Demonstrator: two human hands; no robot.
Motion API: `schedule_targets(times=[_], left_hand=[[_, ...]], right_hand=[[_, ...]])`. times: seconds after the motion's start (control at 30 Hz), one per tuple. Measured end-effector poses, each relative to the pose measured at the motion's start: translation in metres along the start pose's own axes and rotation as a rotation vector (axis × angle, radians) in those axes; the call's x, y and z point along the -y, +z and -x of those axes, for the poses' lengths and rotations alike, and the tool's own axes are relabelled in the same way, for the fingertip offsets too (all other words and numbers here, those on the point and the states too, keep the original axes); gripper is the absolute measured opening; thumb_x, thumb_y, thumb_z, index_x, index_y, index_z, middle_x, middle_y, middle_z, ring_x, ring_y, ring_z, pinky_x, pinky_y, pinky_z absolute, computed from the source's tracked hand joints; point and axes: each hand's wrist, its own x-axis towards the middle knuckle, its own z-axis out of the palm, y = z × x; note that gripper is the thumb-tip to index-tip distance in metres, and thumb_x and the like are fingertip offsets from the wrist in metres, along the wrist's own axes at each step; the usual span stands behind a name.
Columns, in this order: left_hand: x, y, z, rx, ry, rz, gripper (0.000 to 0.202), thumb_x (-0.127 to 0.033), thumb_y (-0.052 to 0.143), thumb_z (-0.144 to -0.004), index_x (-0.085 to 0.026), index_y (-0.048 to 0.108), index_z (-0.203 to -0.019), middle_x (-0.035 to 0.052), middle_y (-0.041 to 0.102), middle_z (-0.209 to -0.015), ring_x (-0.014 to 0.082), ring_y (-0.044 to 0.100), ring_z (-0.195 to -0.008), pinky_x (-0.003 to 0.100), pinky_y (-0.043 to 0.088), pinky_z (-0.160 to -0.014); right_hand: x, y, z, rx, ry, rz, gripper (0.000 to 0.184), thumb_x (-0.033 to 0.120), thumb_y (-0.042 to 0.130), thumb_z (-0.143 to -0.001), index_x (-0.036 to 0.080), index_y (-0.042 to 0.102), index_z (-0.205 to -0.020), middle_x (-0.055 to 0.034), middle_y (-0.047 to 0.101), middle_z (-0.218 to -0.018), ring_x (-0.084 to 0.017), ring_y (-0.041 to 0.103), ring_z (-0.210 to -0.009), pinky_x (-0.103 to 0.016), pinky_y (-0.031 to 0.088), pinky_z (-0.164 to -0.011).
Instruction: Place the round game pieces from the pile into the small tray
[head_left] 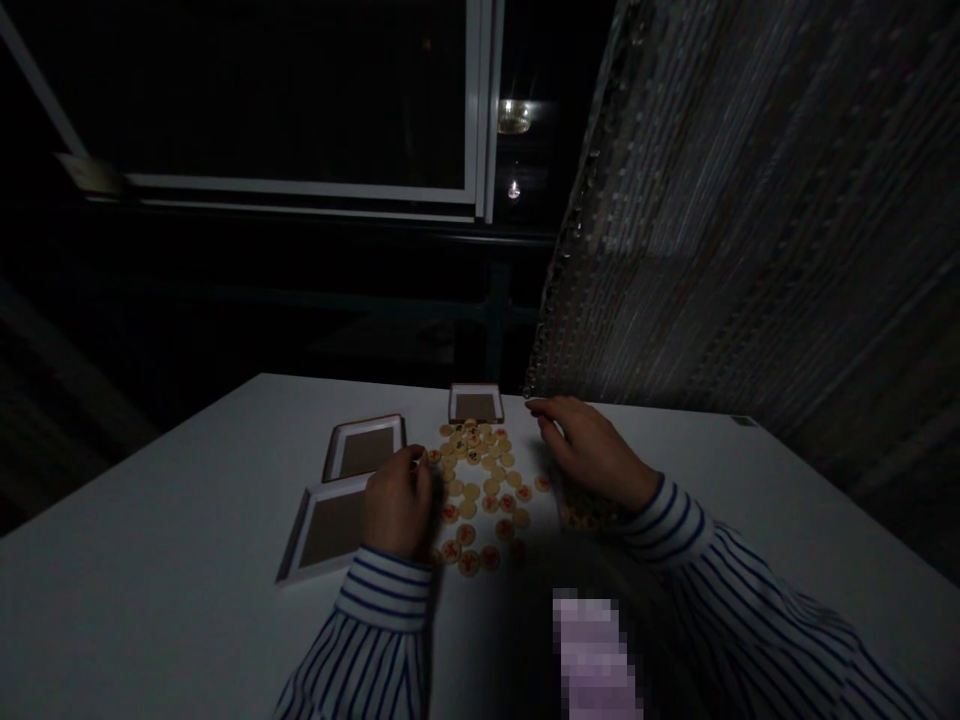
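Round wooden Chinese chess pieces (470,492) lie spread over the middle of the white table, several with red characters and a few with black ones. At their left edge is my left hand (396,503), its fingers curled in; whatever they hold is hidden. My right hand (596,450) hovers on the right with fingers stretched out and thumb apart, and no piece shows in it. Under its wrist, partly covered, sits a container with more pieces (581,518) in it.
Three shallow box parts stand on the white table (187,540): one at the back (476,405), one at left (365,450), and a larger one (326,530) partly behind my left hand. A bead-string curtain (720,240) hangs at right, beside a dark window (300,188).
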Motion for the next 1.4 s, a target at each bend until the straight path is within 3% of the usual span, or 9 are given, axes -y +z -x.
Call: schedule_targets(times=[0.13,0.3,0.57,0.73,0.93,1.2,1.4], left_hand=[[-0.002,-0.003,0.0,-0.014,0.006,-0.041,0.027,-0.03,0.038,-0.083,-0.017,0.056,-0.097,0.007,0.065,-0.092,0.021,0.059,-0.084,0.032,0.044,-0.075],[-0.001,-0.005,-0.001,-0.009,0.02,-0.086,0.027,-0.028,0.036,-0.084,-0.017,0.056,-0.097,0.0069,0.065,-0.09,0.0208,0.06,-0.082,0.032,0.044,-0.073],[0.001,-0.007,0.0,0.023,0.012,-0.117,0.028,-0.029,0.035,-0.084,-0.019,0.057,-0.098,0.0068,0.066,-0.089,0.0207,0.061,-0.082,0.031,0.044,-0.074],[0.001,-0.006,-0.003,0.067,-0.004,-0.02,0.029,-0.032,0.036,-0.083,-0.018,0.057,-0.098,0.0069,0.066,-0.092,0.0195,0.061,-0.084,0.03,0.045,-0.076],[0.003,-0.007,-0.015,0.165,0.027,0.081,0.031,-0.035,0.038,-0.082,-0.017,0.057,-0.097,0.0067,0.065,-0.094,0.0191,0.061,-0.087,0.03,0.046,-0.078],[0.022,-0.001,-0.009,0.144,0.074,-0.055,0.033,-0.034,0.038,-0.083,-0.016,0.057,-0.103,0.0088,0.064,-0.1,0.0208,0.06,-0.091,0.033,0.046,-0.081],[0.022,-0.001,-0.004,0.149,0.053,-0.064,0.034,-0.031,0.037,-0.083,-0.016,0.057,-0.105,0.0082,0.065,-0.098,0.0199,0.06,-0.089,0.031,0.046,-0.079]], right_hand=[[0.016,0.014,-0.001,0.044,0.017,-0.009,0.034,0.018,0.036,-0.084,0.016,0.052,-0.115,-0.0074,0.06,-0.105,-0.017,0.051,-0.097,-0.03,0.036,-0.084],[0.04,0.05,0.008,0.105,-0.066,-0.022,0.037,0.015,0.039,-0.081,0.016,0.05,-0.116,-0.0077,0.058,-0.109,-0.019,0.048,-0.099,-0.032,0.036,-0.08],[0.035,0.089,0.017,0.002,-0.098,-0.102,0.035,0.014,0.04,-0.081,0.014,0.051,-0.114,-0.0086,0.058,-0.108,-0.019,0.048,-0.099,-0.033,0.035,-0.082],[0.031,0.096,0.019,-0.022,-0.091,-0.122,0.034,0.013,0.041,-0.081,0.015,0.052,-0.113,-0.0073,0.059,-0.106,-0.019,0.048,-0.097,-0.032,0.035,-0.081],[0.033,0.098,0.021,0.039,-0.092,-0.097,0.033,0.015,0.041,-0.081,0.015,0.052,-0.112,-0.0078,0.059,-0.106,-0.018,0.049,-0.097,-0.033,0.034,-0.082],[0.026,0.099,0.018,0.107,0.004,-0.096,0.036,0.013,0.039,-0.081,0.017,0.052,-0.114,-0.0079,0.059,-0.11,-0.018,0.049,-0.1,-0.032,0.035,-0.082],[0.019,0.105,0.019,0.106,0.071,-0.094,0.034,0.017,0.038,-0.081,0.016,0.053,-0.112,-0.0075,0.06,-0.107,-0.019,0.05,-0.097,-0.032,0.035,-0.079]])
